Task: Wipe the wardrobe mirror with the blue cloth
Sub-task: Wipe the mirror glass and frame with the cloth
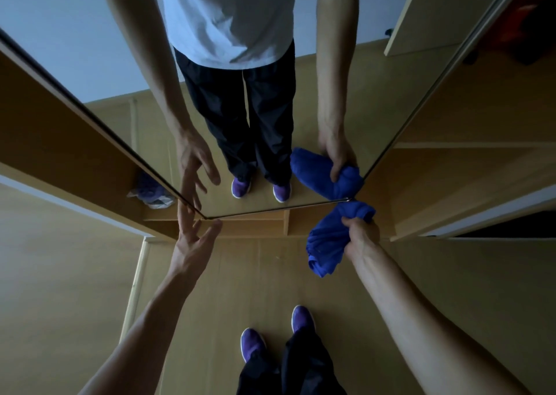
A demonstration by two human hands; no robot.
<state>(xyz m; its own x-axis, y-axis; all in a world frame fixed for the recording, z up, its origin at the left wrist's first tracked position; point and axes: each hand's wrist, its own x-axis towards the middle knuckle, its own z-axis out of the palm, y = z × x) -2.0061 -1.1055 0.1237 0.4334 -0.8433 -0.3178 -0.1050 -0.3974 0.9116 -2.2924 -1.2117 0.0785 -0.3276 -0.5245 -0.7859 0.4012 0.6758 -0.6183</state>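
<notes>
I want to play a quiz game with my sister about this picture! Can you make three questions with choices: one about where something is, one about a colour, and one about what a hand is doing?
1. Where does the blue cloth meet the mirror?
A) top edge
B) bottom right corner
C) middle

2. What colour are the shoes?
A) purple
B) red
C) white

3. How is the left hand?
A) open, fingers spread
B) in a fist
C) holding a bottle

Answers:
1 B: the right hand grips the bunched cloth against that corner.
2 A: both shoes look purple.
3 A: its fingers are straight and apart, holding nothing.
</notes>
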